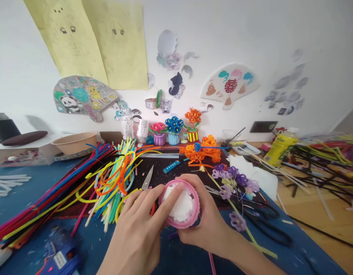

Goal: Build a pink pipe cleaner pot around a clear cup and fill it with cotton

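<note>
A small round pot with a pink pipe-cleaner rim [197,196] is between my hands, its open top facing me. White, paper-like material [183,208] fills its inside. My right hand [206,221] is wrapped round the right side of the pot and grips it. My left hand [139,221] lies at its left side, the index finger stretched over the rim and pressing on the white filling. Its other fingers reach behind, near the rim; the thumb is hidden. Small scissors [148,178] lie just beyond my left hand, their handles partly covered.
Bundled pipe cleaners [113,183] spread at left, beside a blue glue gun [60,254] with a red light. Purple flowers [239,179] and black-handled scissors [268,221] lie at right. Finished flower pots [174,131], orange flowers [207,151] and a yellow bottle [281,147] stand farther back.
</note>
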{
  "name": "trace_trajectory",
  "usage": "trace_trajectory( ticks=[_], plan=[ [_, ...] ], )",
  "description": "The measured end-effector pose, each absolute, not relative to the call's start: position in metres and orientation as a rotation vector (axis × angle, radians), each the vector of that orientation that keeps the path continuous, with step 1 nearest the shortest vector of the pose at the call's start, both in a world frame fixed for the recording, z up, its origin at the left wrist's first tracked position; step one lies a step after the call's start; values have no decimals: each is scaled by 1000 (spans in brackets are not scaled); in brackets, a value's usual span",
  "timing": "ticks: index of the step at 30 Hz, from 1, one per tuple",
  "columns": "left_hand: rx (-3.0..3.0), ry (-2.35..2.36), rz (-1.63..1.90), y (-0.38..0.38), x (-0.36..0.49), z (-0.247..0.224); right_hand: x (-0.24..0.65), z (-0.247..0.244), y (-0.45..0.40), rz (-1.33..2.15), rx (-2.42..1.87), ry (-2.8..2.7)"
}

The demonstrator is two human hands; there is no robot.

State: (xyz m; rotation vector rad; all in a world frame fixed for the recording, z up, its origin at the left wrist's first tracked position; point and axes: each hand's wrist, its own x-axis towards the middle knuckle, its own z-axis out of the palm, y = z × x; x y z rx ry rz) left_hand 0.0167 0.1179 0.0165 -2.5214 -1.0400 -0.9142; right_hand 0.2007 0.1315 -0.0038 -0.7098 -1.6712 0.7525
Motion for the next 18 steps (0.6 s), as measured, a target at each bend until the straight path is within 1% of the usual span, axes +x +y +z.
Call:
trace_trajectory(
  ticks=[8,14,18],
  plan=[
    [-2541,-1002,-884,119,17,13,201,-3,130,702,-705,-1683],
    [-2596,-1070,-994,119,16,13,200,-3,130,786,-700,-1666],
    [-2576,-1076,-959,116,20,15,202,-3,130,800,-702,-1665]
  ],
)
